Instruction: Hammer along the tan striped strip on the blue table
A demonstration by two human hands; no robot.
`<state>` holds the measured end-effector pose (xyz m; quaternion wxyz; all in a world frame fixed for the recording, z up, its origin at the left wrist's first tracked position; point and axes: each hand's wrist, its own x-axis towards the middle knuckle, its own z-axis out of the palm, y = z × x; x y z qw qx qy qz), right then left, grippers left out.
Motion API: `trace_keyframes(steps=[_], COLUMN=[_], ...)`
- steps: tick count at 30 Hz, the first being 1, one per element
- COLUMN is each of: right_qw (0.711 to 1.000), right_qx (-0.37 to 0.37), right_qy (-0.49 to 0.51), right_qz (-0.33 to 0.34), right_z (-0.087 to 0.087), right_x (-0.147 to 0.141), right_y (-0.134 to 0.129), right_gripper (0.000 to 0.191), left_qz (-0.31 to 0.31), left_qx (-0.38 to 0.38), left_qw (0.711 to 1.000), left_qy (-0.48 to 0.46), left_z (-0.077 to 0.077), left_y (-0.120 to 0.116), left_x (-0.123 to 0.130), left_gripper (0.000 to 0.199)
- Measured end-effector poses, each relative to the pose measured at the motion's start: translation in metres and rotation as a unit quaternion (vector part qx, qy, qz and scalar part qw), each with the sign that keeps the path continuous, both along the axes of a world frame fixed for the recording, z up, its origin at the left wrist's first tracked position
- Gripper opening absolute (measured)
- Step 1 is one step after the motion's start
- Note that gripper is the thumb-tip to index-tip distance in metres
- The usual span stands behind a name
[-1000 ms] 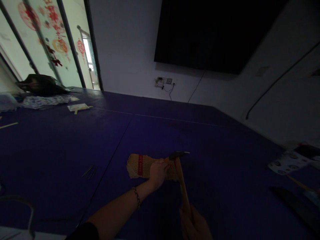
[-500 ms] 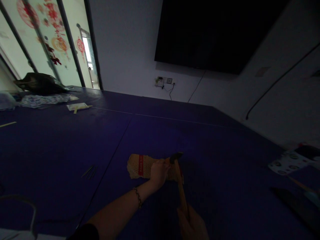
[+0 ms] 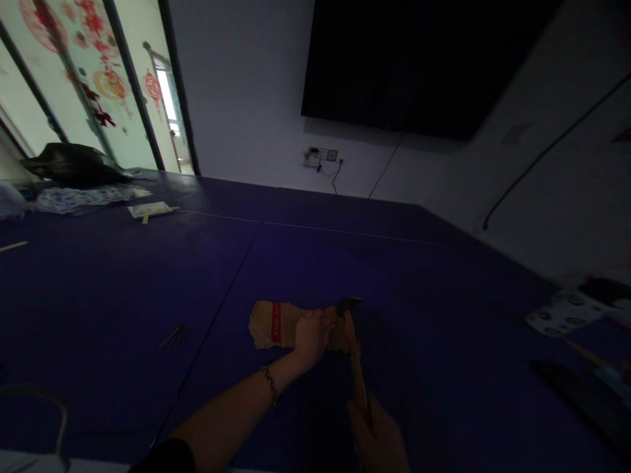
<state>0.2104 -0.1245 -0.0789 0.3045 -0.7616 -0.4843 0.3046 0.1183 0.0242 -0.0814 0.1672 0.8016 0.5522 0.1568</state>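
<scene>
My right hand (image 3: 378, 435) is closed around the wooden handle of a hammer (image 3: 355, 368). The dark hammer head lies right beside the fingers of my left hand (image 3: 311, 338), over the right part of a flat, ragged-edged tan piece (image 3: 263, 324). That piece is speckled, has a red band across it and looks like cardboard. My left hand rests on it with fingers closed. A small orange-brown bit shows between the fingertips and the hammer head; I cannot tell whether it is a finger or a held thing.
Several thin metal rods (image 3: 173, 336) lie on the purple tabletop (image 3: 315, 263) to the left. A small white packet (image 3: 149, 209) with yellowish strips and a dark bag (image 3: 73, 164) are at the far left. On the right are a white patterned sheet (image 3: 564, 316) and a long dark object (image 3: 579, 397).
The whole view has shifted slightly. Both hands, the hammer and the tan piece keep nearly the same places relative to one another.
</scene>
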Motion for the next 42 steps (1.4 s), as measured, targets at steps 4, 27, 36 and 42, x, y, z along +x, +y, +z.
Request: trace_keyframes(steps=[4,27,36,42], right_qw=[1.000,1.000,1.000,1.000], right_qx=[0.025,0.027,0.017,0.012], right_qy=[-0.012,-0.002,-0.011,-0.015], right_qz=[-0.002,-0.003,-0.012,-0.013], right_z=[-0.001,-0.003,-0.008,0.001], right_x=[0.001,0.002,0.005,0.003], right_y=[-0.001,-0.008,-0.011,-0.012], right_gripper=[0.030,0.030,0.032,0.027], left_qz=[-0.002,0.020,0.015,0.036], left_qx=[-0.001,-0.063,-0.043,-0.031], left_qw=[1.000,0.998,0.998,0.998], left_qy=[-0.011,-0.017,-0.032,-0.028], left_z=[0.000,0.005,0.000,0.004], left_y=[0.000,0.008,0.007,0.005], left_x=[-0.002,-0.002,-0.001,-0.002], left_gripper=[0.030,0.030,0.032,0.036])
